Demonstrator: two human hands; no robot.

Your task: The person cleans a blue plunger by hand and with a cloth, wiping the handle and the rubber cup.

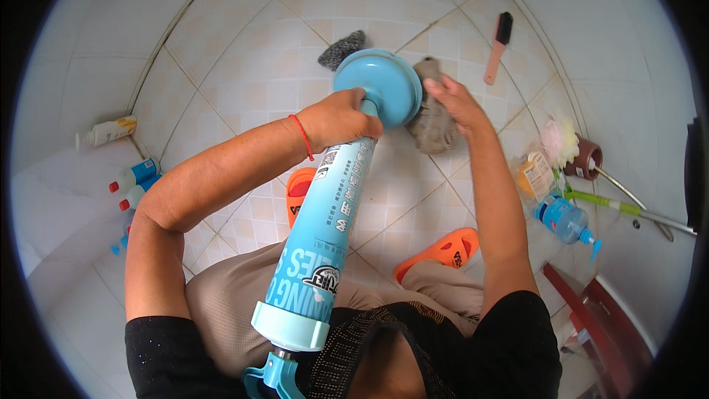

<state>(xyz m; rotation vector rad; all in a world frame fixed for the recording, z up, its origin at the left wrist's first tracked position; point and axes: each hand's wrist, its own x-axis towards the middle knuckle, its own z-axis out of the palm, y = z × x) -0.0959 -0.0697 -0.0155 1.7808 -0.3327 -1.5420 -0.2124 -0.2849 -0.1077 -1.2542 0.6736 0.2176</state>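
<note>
My left hand (344, 116) grips a blue pump-type drain plunger (327, 227) near its head, just behind the round rubber cup (372, 86). The plunger lies slantwise over my lap, with its handle at the bottom of the view. My right hand (458, 101) holds a grey-brown cloth (435, 122) beside the cup's right edge; the cloth is somewhat blurred. A dark grey scouring pad or crumpled cloth (343, 50) rests on the tiled floor just beyond the cup and is partly hidden by it.
A pink-handled brush (498, 47) lies on the floor at the upper right. Along the right wall are a blue pump bottle (562, 219), a bath puff (559, 141), a brown pot (587, 158), a green-and-silver pole (626, 208) and a dark red stool or chair (609, 321). Several bottles (135, 173) stand left.
</note>
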